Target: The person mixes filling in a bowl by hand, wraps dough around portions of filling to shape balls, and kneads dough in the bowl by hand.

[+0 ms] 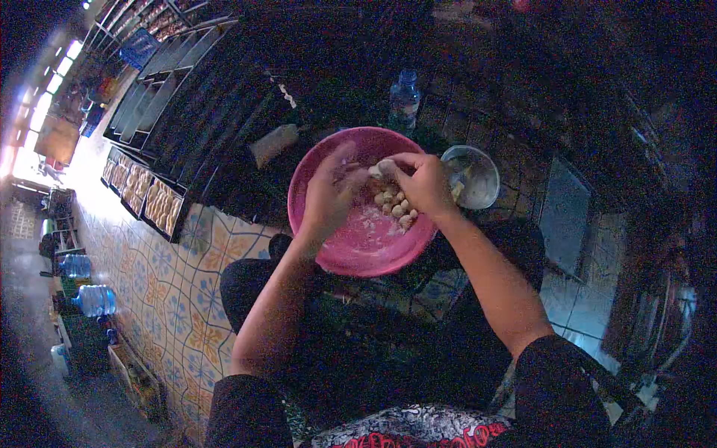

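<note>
A pink basin rests at my lap, with white powder dusted over its bottom. Several small, pale dough balls are clustered in its right half. Above them my right hand pinches a whitish piece of dough between thumb and fingertips. My left hand is over the basin's left side, its fingers blurred by motion but stretched out, with the thumb apart. Close by the basin's right rim stands a metal bowl with something pale inside, partly hidden behind my right hand.
A clear plastic bottle stands beyond the basin, and a pale bag-like object lies to its left. Trays of shaped dough line the floor at left, beside dark racks. Blue water jugs are farther left on the patterned tile floor.
</note>
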`<state>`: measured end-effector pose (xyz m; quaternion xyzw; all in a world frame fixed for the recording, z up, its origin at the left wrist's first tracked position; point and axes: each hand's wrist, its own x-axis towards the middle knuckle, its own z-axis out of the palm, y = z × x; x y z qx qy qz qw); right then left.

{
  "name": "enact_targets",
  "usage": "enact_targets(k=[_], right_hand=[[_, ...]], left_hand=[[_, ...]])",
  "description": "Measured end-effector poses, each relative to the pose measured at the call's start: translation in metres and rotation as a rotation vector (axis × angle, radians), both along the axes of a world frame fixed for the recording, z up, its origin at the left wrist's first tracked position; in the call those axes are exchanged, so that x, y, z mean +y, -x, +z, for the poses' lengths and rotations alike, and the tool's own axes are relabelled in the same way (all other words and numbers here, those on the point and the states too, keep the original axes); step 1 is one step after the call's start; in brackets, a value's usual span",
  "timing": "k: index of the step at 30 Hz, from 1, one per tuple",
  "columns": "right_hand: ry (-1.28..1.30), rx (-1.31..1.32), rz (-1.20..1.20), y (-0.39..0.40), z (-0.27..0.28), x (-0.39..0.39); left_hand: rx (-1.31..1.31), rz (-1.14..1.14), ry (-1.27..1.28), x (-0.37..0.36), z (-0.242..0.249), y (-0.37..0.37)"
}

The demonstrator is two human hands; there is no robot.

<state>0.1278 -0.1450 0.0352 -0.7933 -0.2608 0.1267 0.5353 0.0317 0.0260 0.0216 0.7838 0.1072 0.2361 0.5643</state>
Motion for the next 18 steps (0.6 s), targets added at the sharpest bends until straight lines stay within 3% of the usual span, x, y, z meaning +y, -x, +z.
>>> enact_targets(k=[1, 3, 4, 8, 10, 11, 13, 17, 18], right_hand=[[-0.001, -0.001, 0.002, -0.002, -0.006, 0.000], [0.078, -0.196, 0.082, -0.004, -0.020, 0.004], [0.043, 0.061, 0.114, -0.001, -0.023, 0.006], [0.163, 0.100, 0.133, 0.002, 0.007, 0.003], [0.094, -0.926, 0.023, 0.004, 0.015, 0.002], [0.093, -0.926, 0.023, 0.002, 0.011, 0.002], [-0.040, -0.832, 0.330, -0.002, 0.004, 0.001], [0.041, -0.665, 0.475, -0.001, 0.005, -0.007], [0.003, -0.627, 0.444, 0.001, 0.011, -0.005]], left_hand=[[0.008, -0.125, -0.313, 0.002, 0.006, 0.003], [0.016, -0.147, -0.354, 0.000, 0.006, 0.006], [0.027, -0.170, -0.393, -0.001, 0.005, 0.008], [0.058, -0.074, -0.469, 0.006, 0.005, 0.004], [0.064, -0.029, -0.456, 0.008, 0.003, 0.001], [0.065, -0.029, -0.457, 0.010, 0.001, 0.002], [0.087, -0.131, -0.422, 0.010, 0.003, 0.002], [0.264, -0.291, -0.354, 0.017, 0.028, 0.013], [0.337, -0.303, -0.178, 0.021, 0.035, 0.016]])
